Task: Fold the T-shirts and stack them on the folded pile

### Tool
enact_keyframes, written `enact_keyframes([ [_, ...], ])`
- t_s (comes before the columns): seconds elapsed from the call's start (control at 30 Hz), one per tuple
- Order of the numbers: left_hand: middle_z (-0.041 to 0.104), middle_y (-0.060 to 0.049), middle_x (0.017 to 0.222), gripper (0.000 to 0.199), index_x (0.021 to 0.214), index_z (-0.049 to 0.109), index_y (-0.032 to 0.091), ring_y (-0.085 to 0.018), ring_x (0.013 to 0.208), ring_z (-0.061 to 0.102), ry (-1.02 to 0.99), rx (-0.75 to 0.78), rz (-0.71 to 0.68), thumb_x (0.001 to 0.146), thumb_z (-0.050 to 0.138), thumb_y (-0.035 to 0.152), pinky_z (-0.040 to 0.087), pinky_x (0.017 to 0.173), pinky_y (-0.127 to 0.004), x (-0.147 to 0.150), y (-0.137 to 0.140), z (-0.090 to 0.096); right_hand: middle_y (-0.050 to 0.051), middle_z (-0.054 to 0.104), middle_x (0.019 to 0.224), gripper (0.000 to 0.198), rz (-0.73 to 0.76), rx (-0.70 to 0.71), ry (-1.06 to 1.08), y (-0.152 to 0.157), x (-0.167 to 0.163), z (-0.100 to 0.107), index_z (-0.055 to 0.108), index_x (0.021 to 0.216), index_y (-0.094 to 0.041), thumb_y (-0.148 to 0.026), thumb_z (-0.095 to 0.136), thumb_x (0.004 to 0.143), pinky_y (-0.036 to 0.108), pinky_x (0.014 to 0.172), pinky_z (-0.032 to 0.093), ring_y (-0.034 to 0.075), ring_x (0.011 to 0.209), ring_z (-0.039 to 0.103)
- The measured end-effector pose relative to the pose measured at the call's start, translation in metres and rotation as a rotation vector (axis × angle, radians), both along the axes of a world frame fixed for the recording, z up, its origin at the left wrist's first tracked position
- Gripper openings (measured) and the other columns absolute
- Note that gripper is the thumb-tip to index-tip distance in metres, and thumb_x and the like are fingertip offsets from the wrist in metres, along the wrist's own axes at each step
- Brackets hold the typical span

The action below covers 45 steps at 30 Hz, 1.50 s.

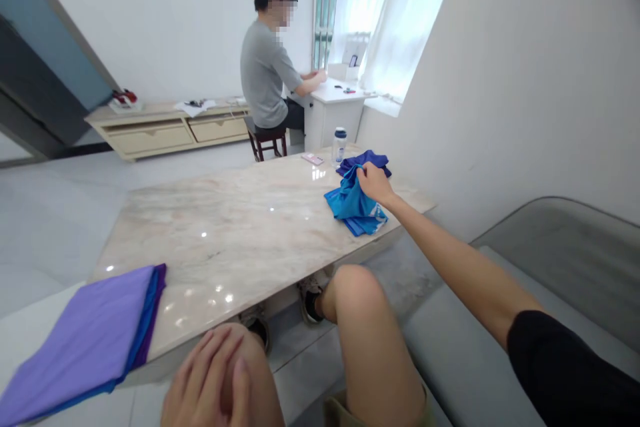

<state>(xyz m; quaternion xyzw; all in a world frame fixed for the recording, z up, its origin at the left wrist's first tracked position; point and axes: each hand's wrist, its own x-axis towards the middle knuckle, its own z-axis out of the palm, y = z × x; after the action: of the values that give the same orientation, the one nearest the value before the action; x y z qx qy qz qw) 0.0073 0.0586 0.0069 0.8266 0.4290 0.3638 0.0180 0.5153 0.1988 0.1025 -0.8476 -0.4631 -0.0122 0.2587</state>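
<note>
With its fingers pinched, my right hand (375,183) grips the upper part of a bright blue cloth (353,200) with white print at its lower right corner. The cloth bunches upward under the fingers at the table's right end. Just behind it lies a crumpled dark purple cloth (380,160). My left hand (207,380) rests on my left knee, fingers laid out over it, holding nothing. At the table's left end is a stack of folded cloths, with a lilac cloth (95,327) on top and blue and dark purple layers beneath.
The marble-patterned table (225,213) spans the space before my knees. A bottle (339,145) and a pink phone (313,159) stand near its far edge. Beyond, a person (265,73) sits at a white desk (335,93). A grey sofa (480,333) and wall are at right.
</note>
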Motion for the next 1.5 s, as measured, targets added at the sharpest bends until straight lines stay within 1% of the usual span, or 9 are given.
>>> enact_keyframes([
  [0.33,0.078,-0.012,0.13,0.036,0.122,0.077,0.022,-0.035,0.126,0.07,-0.082,-0.156,0.106,0.102,0.051,0.038,0.057,0.113,-0.059,0.021,-0.01,0.041,0.001,0.066,0.074,0.022,0.317,0.695,0.657,0.004,-0.105,0.211,0.059,0.085,-0.024,-0.032,0.057,0.105,0.03,0.073,0.063,0.02,0.078,0.07],
  [0.53,0.07,-0.016,0.138,0.047,0.138,0.065,0.022,-0.036,0.135,0.065,-0.34,-0.038,0.104,0.098,0.066,0.047,0.051,0.119,-0.058,0.022,0.033,0.147,0.003,0.068,0.074,0.022,0.587,0.769,0.764,-0.047,-0.169,0.291,0.058,0.086,-0.023,-0.029,0.056,0.107,0.032,0.065,0.065,0.019,0.069,0.072],
  [0.63,0.063,-0.019,0.152,0.061,0.144,0.06,0.021,-0.036,0.143,0.06,-0.481,-0.076,0.126,0.094,0.074,0.052,0.049,0.122,-0.055,0.016,0.068,0.207,0.003,0.07,0.077,0.019,0.716,0.797,0.798,-0.075,-0.184,0.309,0.06,0.093,-0.024,-0.037,0.062,0.107,0.034,0.068,0.067,0.021,0.072,0.074],
  [0.73,0.058,-0.022,0.161,0.087,0.156,0.052,0.021,-0.039,0.153,0.053,-0.482,-0.167,0.102,0.085,0.085,0.061,0.044,0.125,-0.056,0.01,0.093,0.238,0.003,0.071,0.078,0.022,0.791,0.825,0.818,-0.095,-0.19,0.319,0.061,0.097,-0.024,-0.044,0.064,0.105,0.033,0.068,0.068,0.021,0.077,0.077],
  [0.83,0.064,-0.021,0.156,0.096,0.156,0.056,0.023,-0.038,0.14,0.065,-0.304,-0.457,-0.141,0.078,0.089,0.067,0.055,0.113,-0.051,0.013,0.105,0.235,0.003,0.072,0.078,0.023,0.795,0.85,0.809,-0.101,-0.187,0.32,0.063,0.096,-0.024,-0.045,0.064,0.105,0.03,0.064,0.067,0.022,0.078,0.078],
  [1.0,0.083,-0.011,0.097,0.047,0.096,0.079,0.019,-0.027,0.095,0.078,0.038,-0.707,-0.58,0.087,0.079,0.065,0.061,0.089,-0.038,0.043,0.121,0.207,0.003,0.073,0.081,0.025,0.73,0.826,0.765,-0.076,-0.159,0.307,0.062,0.095,-0.023,-0.045,0.067,0.105,0.028,0.06,0.065,0.021,0.076,0.078],
  [1.13,0.079,-0.007,0.082,0.028,0.087,0.073,0.02,-0.024,0.081,0.074,-0.059,-0.337,-0.289,0.095,0.07,0.047,0.058,0.082,-0.035,0.056,0.161,0.224,0.002,0.069,0.08,0.021,0.597,0.783,0.702,-0.036,-0.131,0.301,0.061,0.099,-0.02,-0.036,0.061,0.111,0.024,0.064,0.063,0.019,0.081,0.079],
  [1.33,0.08,-0.011,0.11,0.019,0.113,0.072,0.016,-0.026,0.104,0.07,0.005,0.025,0.416,0.103,0.063,0.03,0.054,0.098,-0.038,0.024,0.223,0.319,0.011,0.076,0.102,0.009,0.466,0.743,0.645,0.006,-0.126,0.33,0.054,0.108,-0.013,-0.02,0.05,0.113,0.028,0.08,0.06,0.016,0.092,0.078],
  [1.5,0.074,-0.013,0.126,0.034,0.129,0.066,0.006,-0.026,0.118,0.064,0.024,0.171,0.534,0.113,0.054,0.034,0.048,0.111,-0.049,0.006,0.212,0.381,0.019,0.077,0.114,0.015,0.428,0.787,0.655,0.001,-0.126,0.336,0.055,0.106,-0.011,-0.021,0.046,0.112,0.028,0.078,0.056,0.017,0.094,0.079],
])
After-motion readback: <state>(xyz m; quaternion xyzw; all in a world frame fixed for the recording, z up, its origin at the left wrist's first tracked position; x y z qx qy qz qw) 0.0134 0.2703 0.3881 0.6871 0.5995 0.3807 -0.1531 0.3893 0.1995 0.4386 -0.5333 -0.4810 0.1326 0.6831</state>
